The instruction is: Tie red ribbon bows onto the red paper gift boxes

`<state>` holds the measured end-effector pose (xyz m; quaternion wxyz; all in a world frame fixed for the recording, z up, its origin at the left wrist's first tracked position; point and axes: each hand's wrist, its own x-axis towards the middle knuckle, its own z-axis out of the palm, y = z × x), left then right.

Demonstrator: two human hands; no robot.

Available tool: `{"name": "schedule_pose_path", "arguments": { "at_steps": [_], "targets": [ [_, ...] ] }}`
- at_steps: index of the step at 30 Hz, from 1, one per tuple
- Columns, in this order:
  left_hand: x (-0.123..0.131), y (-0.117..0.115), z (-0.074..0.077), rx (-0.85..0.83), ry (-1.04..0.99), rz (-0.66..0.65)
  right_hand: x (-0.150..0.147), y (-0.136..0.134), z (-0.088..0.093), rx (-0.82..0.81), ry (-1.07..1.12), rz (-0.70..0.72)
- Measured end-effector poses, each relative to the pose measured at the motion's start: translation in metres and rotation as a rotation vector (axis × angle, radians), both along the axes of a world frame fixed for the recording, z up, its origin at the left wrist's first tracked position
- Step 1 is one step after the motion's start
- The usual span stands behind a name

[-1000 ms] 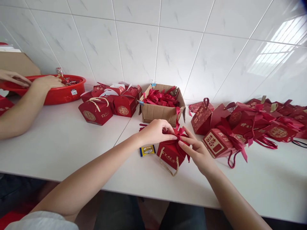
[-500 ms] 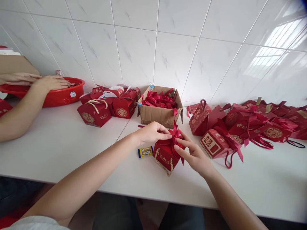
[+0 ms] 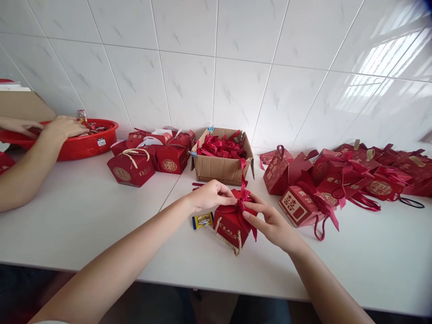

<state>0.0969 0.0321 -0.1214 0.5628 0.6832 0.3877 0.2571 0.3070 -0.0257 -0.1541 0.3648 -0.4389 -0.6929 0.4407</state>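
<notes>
In front of me a red gift box (image 3: 227, 227) with gold lettering stands on the white table, a twisted gold cord handle hanging over its near side. A red ribbon bow (image 3: 243, 196) sits on its top. My left hand (image 3: 212, 196) pinches the bow from the left, thumb and fingers together. From the right, my right hand (image 3: 268, 220) has thumb and fingertips closed on the bow's other side. Just left of the box lies a yellow-and-blue wrapped candy (image 3: 203, 220).
Behind the box is a cardboard box (image 3: 219, 167) of red ribbons. Several red gift boxes (image 3: 131, 168) stand at the left, and more gift boxes (image 3: 297, 204) with ribbons crowd the right. Another person's hands (image 3: 62, 127) reach into a red basin (image 3: 87, 146) at the far left.
My view has tilted up slightly, so everything sits lower. Both my hands stay at the bow with only small finger shifts. The other person's hands have moved a little within the basin.
</notes>
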Motion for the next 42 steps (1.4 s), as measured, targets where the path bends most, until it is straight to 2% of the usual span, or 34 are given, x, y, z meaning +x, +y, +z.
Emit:
{"name": "schedule_pose_path", "arguments": {
  "at_steps": [6, 12, 17, 23, 26, 29, 32, 37, 39, 42],
  "targets": [
    [-0.002, -0.004, 0.003, 0.012, 0.042, -0.015, -0.002, 0.001, -0.001, 0.126, -0.044, -0.008],
    [-0.002, -0.009, 0.018, 0.079, 0.168, -0.027, -0.004, 0.004, 0.002, 0.283, -0.056, -0.04],
    [0.0, -0.009, 0.023, 0.108, 0.237, -0.043, -0.003, 0.013, -0.002, 0.366, -0.021, -0.166],
    [0.002, -0.009, 0.023, 0.123, 0.285, -0.041, 0.0, 0.017, 0.001, 0.47, -0.174, -0.216],
    [0.002, -0.009, 0.026, 0.145, 0.308, -0.039, 0.0, 0.015, 0.009, 0.538, -0.295, -0.228],
    [0.001, -0.008, 0.029, 0.168, 0.329, -0.051, 0.001, 0.015, 0.023, 0.548, -0.394, -0.156],
    [0.002, -0.006, 0.03, 0.18, 0.342, -0.076, 0.006, 0.017, 0.044, 0.493, -0.456, -0.046],
    [0.002, -0.004, 0.033, 0.161, 0.361, -0.141, 0.017, 0.022, 0.085, 0.297, -0.621, 0.224],
    [0.002, -0.002, 0.036, 0.162, 0.378, -0.171, 0.017, 0.027, 0.095, 0.27, -0.66, 0.249],
    [0.001, 0.003, 0.04, 0.177, 0.416, -0.22, 0.012, 0.036, 0.1, 0.332, -0.633, 0.247]
  ]
}}
